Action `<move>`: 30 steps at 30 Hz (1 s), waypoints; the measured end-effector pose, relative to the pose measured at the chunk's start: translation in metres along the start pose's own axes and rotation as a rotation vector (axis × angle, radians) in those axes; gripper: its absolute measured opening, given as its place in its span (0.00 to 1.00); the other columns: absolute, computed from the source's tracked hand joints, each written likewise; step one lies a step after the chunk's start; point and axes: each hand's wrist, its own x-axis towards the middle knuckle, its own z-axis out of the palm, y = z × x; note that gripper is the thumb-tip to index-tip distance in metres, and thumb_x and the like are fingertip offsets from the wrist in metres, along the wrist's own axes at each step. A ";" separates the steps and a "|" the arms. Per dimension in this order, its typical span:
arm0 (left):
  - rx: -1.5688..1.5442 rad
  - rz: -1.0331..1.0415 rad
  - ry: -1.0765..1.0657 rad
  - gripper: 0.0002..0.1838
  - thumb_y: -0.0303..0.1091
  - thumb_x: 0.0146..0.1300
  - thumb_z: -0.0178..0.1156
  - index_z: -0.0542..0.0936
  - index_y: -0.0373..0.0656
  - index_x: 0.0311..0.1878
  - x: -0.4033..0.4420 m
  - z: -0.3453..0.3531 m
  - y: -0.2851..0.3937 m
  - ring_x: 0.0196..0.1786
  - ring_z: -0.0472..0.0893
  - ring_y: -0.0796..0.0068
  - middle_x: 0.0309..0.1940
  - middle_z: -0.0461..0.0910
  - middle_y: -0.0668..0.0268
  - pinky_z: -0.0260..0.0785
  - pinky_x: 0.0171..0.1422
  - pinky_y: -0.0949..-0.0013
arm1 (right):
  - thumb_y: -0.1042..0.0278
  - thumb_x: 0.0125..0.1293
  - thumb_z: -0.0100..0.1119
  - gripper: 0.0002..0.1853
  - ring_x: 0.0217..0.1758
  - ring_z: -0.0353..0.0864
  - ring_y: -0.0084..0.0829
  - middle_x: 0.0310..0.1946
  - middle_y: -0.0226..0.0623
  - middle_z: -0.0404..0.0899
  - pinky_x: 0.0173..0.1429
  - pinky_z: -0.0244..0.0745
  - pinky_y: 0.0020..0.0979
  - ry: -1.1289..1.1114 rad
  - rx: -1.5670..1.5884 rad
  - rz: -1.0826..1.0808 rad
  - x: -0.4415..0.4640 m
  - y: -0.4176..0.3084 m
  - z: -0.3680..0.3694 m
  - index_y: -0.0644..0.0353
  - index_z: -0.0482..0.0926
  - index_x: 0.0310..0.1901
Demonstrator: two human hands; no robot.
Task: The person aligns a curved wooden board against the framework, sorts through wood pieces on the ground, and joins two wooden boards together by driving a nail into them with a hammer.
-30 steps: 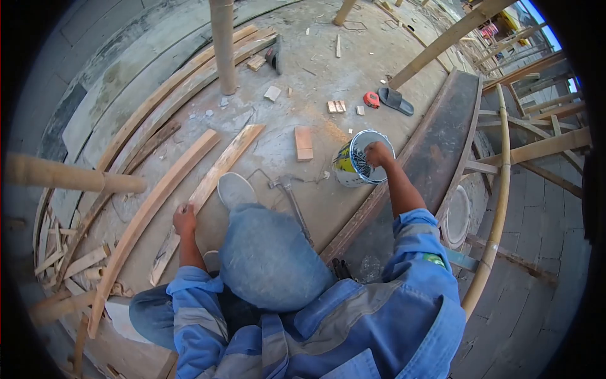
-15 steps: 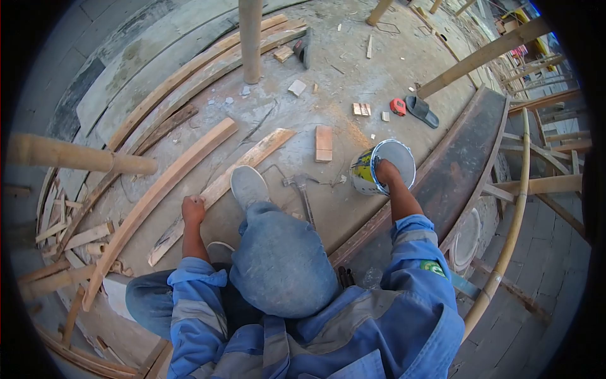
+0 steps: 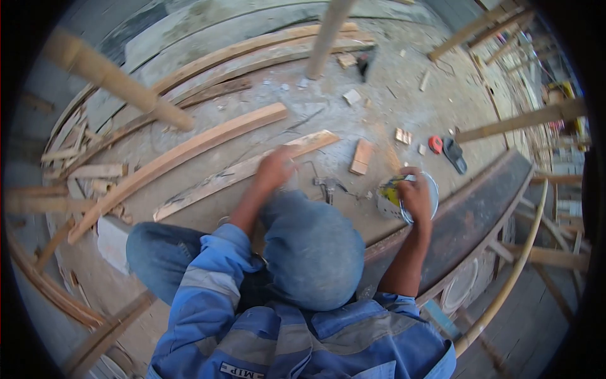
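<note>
My left hand point(image 3: 276, 167), smeared by motion, is over the right part of a rough wooden plank point(image 3: 218, 187) on the floor, beside my raised knee. Whether it touches the plank or holds anything cannot be made out. My right hand point(image 3: 415, 194) is above the near left rim of a bucket point(image 3: 433, 189) with a yellow-green label. Its fingers are curled together, and anything between them is hidden. A claw hammer point(image 3: 329, 184) lies between my hands, its handle partly behind my knee. Beyond it lies a reddish wooden block point(image 3: 362, 156).
A curved timber point(image 3: 183, 161) lies left of the plank. A red tape measure point(image 3: 435, 144) and a dark slipper point(image 3: 454, 156) are beyond the bucket. Bamboo posts point(image 3: 328, 41) stand around, and a long dark curved form point(image 3: 467, 208) runs along my right.
My right hand has come up out of the bucket to above its rim. My left hand has moved right and forward from the plank's left side. The view has shifted.
</note>
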 end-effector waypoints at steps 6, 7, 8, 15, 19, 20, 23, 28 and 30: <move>-0.223 0.146 0.052 0.17 0.35 0.63 0.66 0.83 0.41 0.55 0.009 0.030 0.029 0.48 0.85 0.53 0.52 0.85 0.54 0.78 0.55 0.58 | 0.67 0.71 0.62 0.15 0.27 0.80 0.24 0.29 0.39 0.84 0.30 0.73 0.27 -0.416 0.185 0.089 0.037 -0.037 0.177 0.66 0.72 0.53; -0.200 0.158 0.097 0.16 0.34 0.64 0.65 0.83 0.40 0.53 0.008 0.033 0.019 0.47 0.85 0.53 0.51 0.85 0.54 0.78 0.54 0.59 | 0.65 0.72 0.63 0.17 0.27 0.80 0.24 0.30 0.39 0.84 0.30 0.74 0.27 -0.414 0.324 0.101 0.039 -0.037 0.193 0.67 0.72 0.52; -0.187 0.087 0.113 0.15 0.34 0.64 0.65 0.83 0.39 0.52 0.006 0.032 0.014 0.47 0.85 0.52 0.49 0.86 0.55 0.77 0.54 0.59 | 0.63 0.72 0.64 0.18 0.27 0.81 0.24 0.30 0.39 0.85 0.30 0.74 0.27 -0.406 0.463 0.118 0.041 -0.035 0.203 0.68 0.72 0.52; -0.570 -0.404 0.519 0.10 0.33 0.67 0.62 0.81 0.37 0.46 0.033 0.053 -0.026 0.41 0.88 0.57 0.38 0.87 0.53 0.78 0.48 0.61 | 0.46 0.71 0.65 0.28 0.37 0.85 0.52 0.33 0.54 0.83 0.41 0.79 0.43 -0.080 -0.674 -0.081 0.001 0.090 0.193 0.67 0.74 0.54; -0.510 -0.407 0.590 0.08 0.31 0.66 0.63 0.82 0.37 0.43 0.046 0.066 -0.035 0.39 0.89 0.59 0.35 0.87 0.53 0.79 0.45 0.62 | 0.47 0.72 0.64 0.27 0.37 0.85 0.52 0.33 0.54 0.83 0.42 0.79 0.44 -0.199 -0.697 0.180 -0.053 0.149 0.158 0.67 0.74 0.54; -0.427 -0.380 0.599 0.08 0.31 0.66 0.64 0.82 0.37 0.42 0.044 0.068 -0.036 0.39 0.89 0.56 0.35 0.87 0.53 0.79 0.46 0.61 | 0.48 0.72 0.64 0.27 0.37 0.85 0.53 0.33 0.54 0.83 0.42 0.79 0.44 -0.208 -0.695 0.212 -0.063 0.155 0.151 0.67 0.74 0.54; -0.224 -0.417 0.482 0.08 0.36 0.66 0.64 0.85 0.42 0.43 0.043 0.067 -0.029 0.40 0.87 0.47 0.35 0.87 0.51 0.79 0.46 0.55 | 0.49 0.72 0.64 0.26 0.37 0.85 0.53 0.33 0.54 0.83 0.42 0.78 0.45 -0.217 -0.689 0.256 -0.078 0.165 0.140 0.67 0.75 0.54; 0.022 -0.465 0.277 0.11 0.41 0.68 0.61 0.87 0.49 0.46 0.042 0.063 -0.017 0.42 0.85 0.43 0.38 0.86 0.49 0.77 0.46 0.47 | 0.50 0.73 0.63 0.24 0.37 0.84 0.54 0.34 0.55 0.82 0.42 0.78 0.46 -0.218 -0.674 0.251 -0.083 0.166 0.131 0.66 0.75 0.54; 0.039 -0.465 0.273 0.12 0.41 0.68 0.61 0.88 0.50 0.48 0.041 0.070 -0.015 0.42 0.85 0.44 0.37 0.86 0.49 0.77 0.46 0.46 | 0.51 0.73 0.63 0.23 0.37 0.84 0.55 0.34 0.55 0.82 0.42 0.78 0.46 -0.211 -0.668 0.244 -0.082 0.164 0.126 0.66 0.75 0.54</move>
